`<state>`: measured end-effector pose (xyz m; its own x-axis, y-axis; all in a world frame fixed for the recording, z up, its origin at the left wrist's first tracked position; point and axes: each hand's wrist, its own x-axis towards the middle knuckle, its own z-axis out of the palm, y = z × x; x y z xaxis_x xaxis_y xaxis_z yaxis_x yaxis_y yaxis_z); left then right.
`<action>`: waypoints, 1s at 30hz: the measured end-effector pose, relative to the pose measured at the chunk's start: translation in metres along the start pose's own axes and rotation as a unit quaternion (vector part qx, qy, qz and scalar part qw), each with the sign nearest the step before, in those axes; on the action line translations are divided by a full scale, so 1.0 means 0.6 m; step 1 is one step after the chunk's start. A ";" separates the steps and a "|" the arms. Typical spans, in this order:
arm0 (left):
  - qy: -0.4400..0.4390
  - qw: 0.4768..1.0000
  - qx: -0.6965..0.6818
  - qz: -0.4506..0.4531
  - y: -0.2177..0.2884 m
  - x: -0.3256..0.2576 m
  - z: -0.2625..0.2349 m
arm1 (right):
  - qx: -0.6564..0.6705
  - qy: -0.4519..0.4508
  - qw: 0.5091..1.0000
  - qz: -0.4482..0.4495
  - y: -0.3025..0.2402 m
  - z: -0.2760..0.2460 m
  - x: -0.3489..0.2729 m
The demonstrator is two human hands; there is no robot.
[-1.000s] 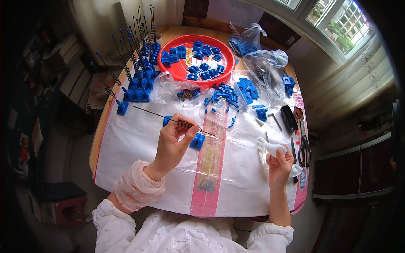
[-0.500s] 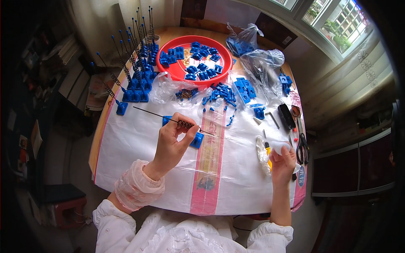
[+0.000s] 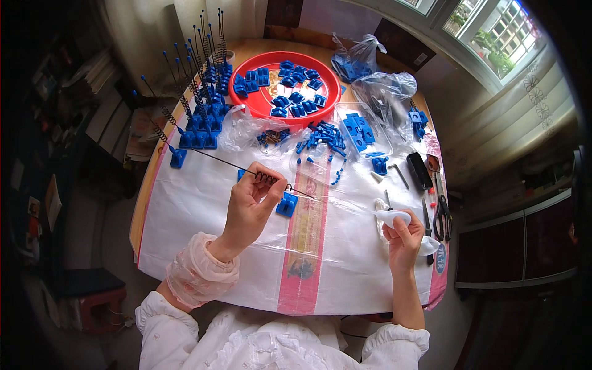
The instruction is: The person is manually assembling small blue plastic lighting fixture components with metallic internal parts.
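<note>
Pinched in my left hand (image 3: 248, 206) is a black coiled spring wire (image 3: 217, 159), its long straight end slanting up to the left and a short end sticking out to the right. Just beyond my fingertips lies a blue plastic base (image 3: 287, 205) on the white sheet. Another blue piece (image 3: 240, 176) shows partly behind my hand. My right hand (image 3: 405, 242) is closed around a small white squeeze bottle (image 3: 394, 217), whose thin nozzle points left. The two hands are well apart.
Finished-looking blue bases with upright springs (image 3: 203, 123) crowd the back left. A red tray (image 3: 236, 102) holds blue parts at the back. Small blue pieces (image 3: 325, 139) lie mid-table. Plastic bags (image 3: 385, 89), a hex key (image 3: 399, 176) and scissors (image 3: 441, 219) are on the right.
My right hand has turned and shifted slightly left, so the white bottle's nozzle now shows pointing left. My left hand has barely moved; the wire's far end sits slightly higher.
</note>
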<state>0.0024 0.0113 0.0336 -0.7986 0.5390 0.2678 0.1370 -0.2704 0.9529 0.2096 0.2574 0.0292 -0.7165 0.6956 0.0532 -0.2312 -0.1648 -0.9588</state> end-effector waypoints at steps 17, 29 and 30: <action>0.004 1.000 -0.017 -0.015 0.001 0.001 0.000 | 0.002 -0.004 1.000 0.002 -0.002 -0.001 0.002; 0.002 1.000 -0.011 -0.012 -0.005 0.001 -0.002 | -0.013 -0.004 1.000 0.002 -0.003 0.001 0.001; 0.002 1.000 -0.009 -0.012 -0.004 0.001 -0.002 | -0.015 0.000 1.000 0.003 -0.003 0.003 0.001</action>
<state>0.0006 0.0114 0.0313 -0.8043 0.5413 0.2450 0.1076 -0.2729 0.9560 0.2087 0.2569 0.0315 -0.7174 0.6952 0.0463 -0.2064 -0.1485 -0.9671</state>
